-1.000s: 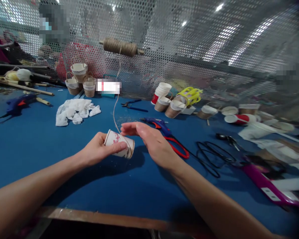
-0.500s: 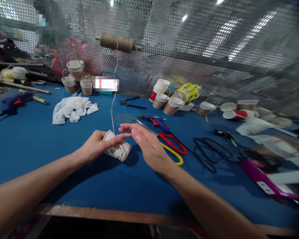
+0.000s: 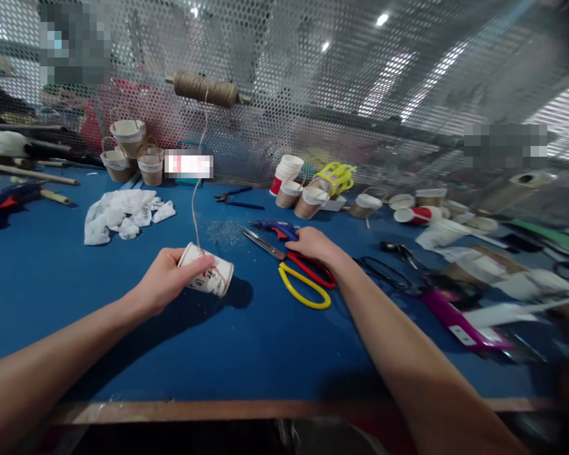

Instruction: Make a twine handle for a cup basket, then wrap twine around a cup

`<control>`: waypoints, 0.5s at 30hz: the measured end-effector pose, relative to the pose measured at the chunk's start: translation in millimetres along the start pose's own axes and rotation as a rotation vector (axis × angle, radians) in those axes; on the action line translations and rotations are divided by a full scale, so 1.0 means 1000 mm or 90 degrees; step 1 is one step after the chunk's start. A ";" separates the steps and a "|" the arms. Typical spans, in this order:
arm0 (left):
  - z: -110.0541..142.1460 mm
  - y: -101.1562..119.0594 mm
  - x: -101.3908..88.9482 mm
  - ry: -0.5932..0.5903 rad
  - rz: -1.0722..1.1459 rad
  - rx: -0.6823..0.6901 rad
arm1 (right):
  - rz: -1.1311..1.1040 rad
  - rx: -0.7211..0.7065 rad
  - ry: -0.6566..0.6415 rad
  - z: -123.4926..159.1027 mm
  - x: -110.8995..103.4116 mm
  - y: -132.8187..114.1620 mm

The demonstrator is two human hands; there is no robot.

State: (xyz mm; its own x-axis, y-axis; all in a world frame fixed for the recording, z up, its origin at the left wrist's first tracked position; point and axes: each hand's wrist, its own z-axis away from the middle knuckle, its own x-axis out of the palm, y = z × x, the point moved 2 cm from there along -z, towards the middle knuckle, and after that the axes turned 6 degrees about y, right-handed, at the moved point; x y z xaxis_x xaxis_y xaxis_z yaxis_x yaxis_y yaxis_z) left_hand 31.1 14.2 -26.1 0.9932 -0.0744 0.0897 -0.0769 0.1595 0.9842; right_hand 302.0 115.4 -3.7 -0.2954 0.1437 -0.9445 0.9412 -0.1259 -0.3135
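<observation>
My left hand (image 3: 164, 278) is closed around a white paper cup (image 3: 208, 273) with red and black print, lying tilted on its side above the table. The thumb presses along the cup's side, where a thin twine (image 3: 194, 212) runs up from it. My right hand (image 3: 315, 245) has its fingers curled at the handle of a blue hot glue gun (image 3: 275, 227), which still lies on the table; part of the grip is hidden by the hand. Just below that wrist are scissors (image 3: 284, 259) with one red and one yellow handle loop.
The twine comes off a spool (image 3: 206, 88) on the mesh screen. Pliers (image 3: 239, 199), crumpled white paper (image 3: 121, 212) and small wrapped baskets (image 3: 128, 136) stand farther back. Stacked cups (image 3: 289, 170) are behind the glue gun. A purple power strip (image 3: 459, 322) and cables lie right.
My right hand has left the cup and moved right to the glue gun's handle. The left hand still holds the cup. The whole view has shifted to the right.
</observation>
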 end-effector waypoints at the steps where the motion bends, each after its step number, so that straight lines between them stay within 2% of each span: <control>1: 0.000 0.000 0.000 0.002 0.006 0.003 | 0.001 0.006 0.000 0.000 0.004 0.001; 4: 0.000 0.000 0.000 0.008 0.024 0.007 | -0.027 0.020 0.015 0.002 0.009 -0.001; 8: 0.000 0.002 -0.002 0.023 0.023 0.020 | -0.124 0.016 0.080 0.020 -0.013 -0.012; 9: -0.001 0.002 -0.003 0.025 0.020 0.027 | -0.172 0.001 0.096 0.029 -0.022 -0.016; 10: -0.001 0.002 -0.003 0.025 0.017 0.034 | -0.314 -0.014 0.085 0.038 -0.030 -0.020; 12: -0.001 0.003 -0.004 0.022 0.015 0.040 | -0.489 -0.011 -0.046 0.060 -0.040 -0.028; 13: -0.001 0.003 -0.004 0.023 0.015 0.040 | -0.519 -0.007 -0.100 0.071 -0.043 -0.031; 15: -0.002 0.003 -0.004 0.025 0.012 0.036 | -0.528 -0.061 -0.157 0.092 -0.047 -0.039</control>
State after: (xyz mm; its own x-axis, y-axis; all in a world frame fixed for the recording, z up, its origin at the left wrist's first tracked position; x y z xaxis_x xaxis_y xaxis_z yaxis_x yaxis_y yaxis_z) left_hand 27.2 16.5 -24.0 0.9941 -0.0335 0.1029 -0.0989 0.1041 0.9896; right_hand 264.2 23.7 43.6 -0.9085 -0.0661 -0.4126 0.4128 0.0106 -0.9107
